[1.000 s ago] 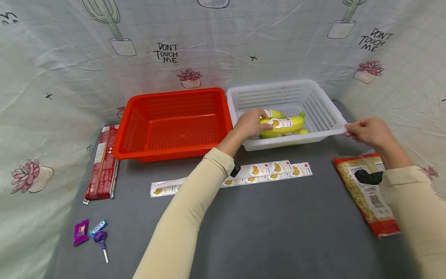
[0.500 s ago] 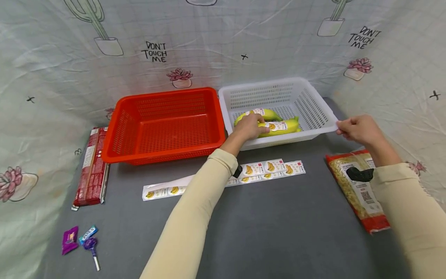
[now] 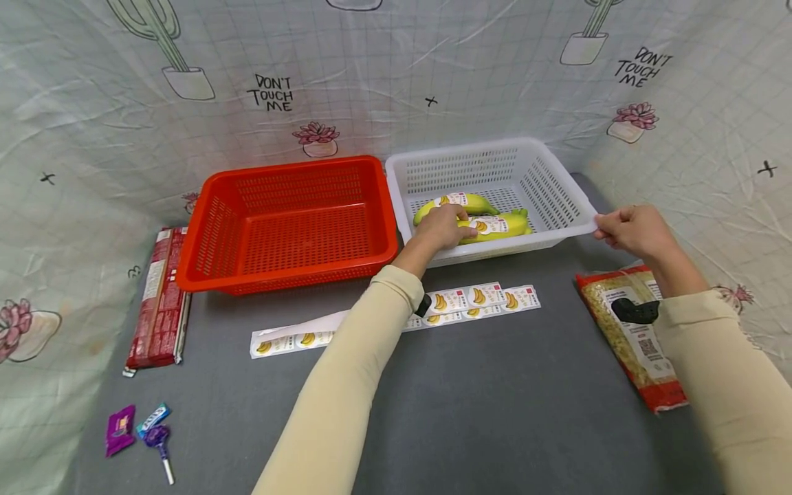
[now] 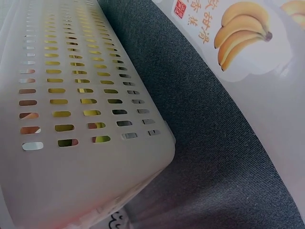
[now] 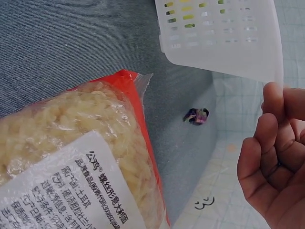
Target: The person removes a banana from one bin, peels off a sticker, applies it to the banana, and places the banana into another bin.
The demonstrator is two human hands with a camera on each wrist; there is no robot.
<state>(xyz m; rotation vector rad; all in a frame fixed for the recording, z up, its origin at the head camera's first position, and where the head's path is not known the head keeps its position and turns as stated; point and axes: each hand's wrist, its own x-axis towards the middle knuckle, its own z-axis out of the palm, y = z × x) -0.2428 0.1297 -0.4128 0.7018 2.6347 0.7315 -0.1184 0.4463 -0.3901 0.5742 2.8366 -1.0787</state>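
Note:
My left hand (image 3: 441, 227) reaches into the white plastic basket (image 3: 501, 251) and grips a yellow banana (image 3: 510, 225) with a printed sticker, near the front wall. Just under it shows the edge of another banana, mostly covered. Behind the hand lies one more stickered banana (image 3: 473, 203). At the basket's right front corner, my right hand (image 3: 637, 230) pinches the rim between thumb and fingers. The left wrist view shows mainly the basket's slotted wall (image 4: 90, 176), with yellow visible through the slots; the left fingers are mostly hidden there. The right wrist view shows the curled right fingers (image 5: 259, 157).
A red basket (image 3: 287, 273) stands left of the white one. Strips of banana stickers (image 3: 458, 300) lie in front. A pasta bag (image 3: 631, 337) sits at right, red packages (image 3: 157, 302) at left. A purple-wrapped sweet (image 3: 120, 431), a blue one (image 3: 152, 416) and a lollipop (image 3: 159, 440) lie front left.
The head view has turned slightly right. My left hand has brought its banana lower and towards the front wall, covering more of the one beneath; the rear banana shows more. The right hand still holds the rim.

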